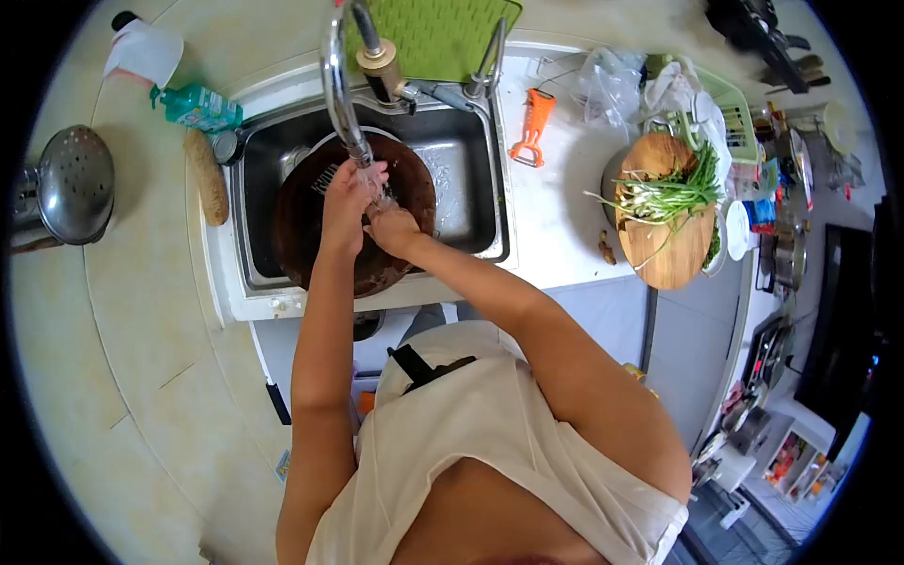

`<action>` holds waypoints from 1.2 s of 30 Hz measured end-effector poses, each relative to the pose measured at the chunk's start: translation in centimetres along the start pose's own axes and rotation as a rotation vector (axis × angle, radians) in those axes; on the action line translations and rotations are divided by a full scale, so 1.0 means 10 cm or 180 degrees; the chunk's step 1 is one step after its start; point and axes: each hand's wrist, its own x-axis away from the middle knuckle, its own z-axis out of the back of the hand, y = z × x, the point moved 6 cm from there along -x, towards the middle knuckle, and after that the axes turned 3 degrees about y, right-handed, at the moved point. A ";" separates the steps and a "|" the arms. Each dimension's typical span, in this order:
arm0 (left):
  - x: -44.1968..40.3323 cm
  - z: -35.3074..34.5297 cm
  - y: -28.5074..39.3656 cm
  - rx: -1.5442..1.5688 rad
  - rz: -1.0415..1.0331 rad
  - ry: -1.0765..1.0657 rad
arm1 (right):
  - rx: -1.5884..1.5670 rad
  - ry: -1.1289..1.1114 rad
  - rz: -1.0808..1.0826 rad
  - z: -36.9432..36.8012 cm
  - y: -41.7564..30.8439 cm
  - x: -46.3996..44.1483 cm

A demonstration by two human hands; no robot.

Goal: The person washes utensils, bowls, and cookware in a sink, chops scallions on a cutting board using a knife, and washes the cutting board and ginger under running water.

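Note:
Under the tap, both hands meet above a large dark brown bowl in the sink. My left hand is curled in the water stream, its fingers closed round something shiny and wet. Just right of it and lower, my right hand is closed, its fingertips touching the same spot; a small dark end shows between the hands. Fork-like metal tines stick out left of my left hand. Fingers and water hide what either hand holds.
The steel sink surrounds the bowl. An orange peeler lies on the right counter, near scallions on a round wooden board. Left of the sink are a green bottle and a brown loofah-like roll.

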 end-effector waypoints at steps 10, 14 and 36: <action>-0.62 0.04 -0.93 0.1312 0.1233 0.0381 | 0.0451 0.4106 -0.1887 1.63 1.68 0.67; -0.54 0.02 -0.98 0.1225 0.1445 0.0636 | -0.0183 0.3136 -0.2344 1.74 2.28 0.57; 0.16 0.72 -1.03 0.1071 0.1113 0.1398 | -0.5756 -0.1374 -0.0367 0.65 -0.05 -0.15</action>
